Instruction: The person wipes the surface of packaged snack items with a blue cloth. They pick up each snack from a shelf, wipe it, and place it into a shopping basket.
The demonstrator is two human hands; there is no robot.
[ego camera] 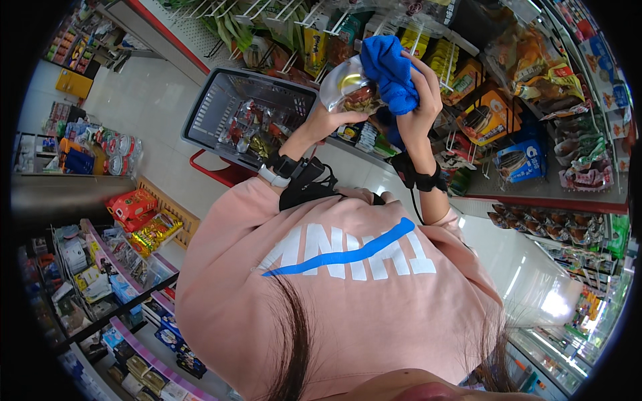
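My left hand (pixel 326 122) holds a clear plastic food package (pixel 349 86) with reddish-brown contents by its lower edge. A blue cloth (pixel 390 75) is bunched in my right hand (pixel 424 97) and lies against the package's right side. Just left of my left hand, a grey plastic shopping basket (pixel 200 118) holds several small packaged items (pixel 256 130). Both hands are raised in front of a rack of hanging food packets. Where exactly the fingertips of my left hand rest behind the package is hidden.
Orange packets (pixel 489 118) and a blue packet (pixel 519 160) hang on hooks at the right. A red handle (pixel 210 168) shows below the basket. Shelves with a wooden crate (pixel 175 210) and red and gold bags (pixel 131 205) stand at the left.
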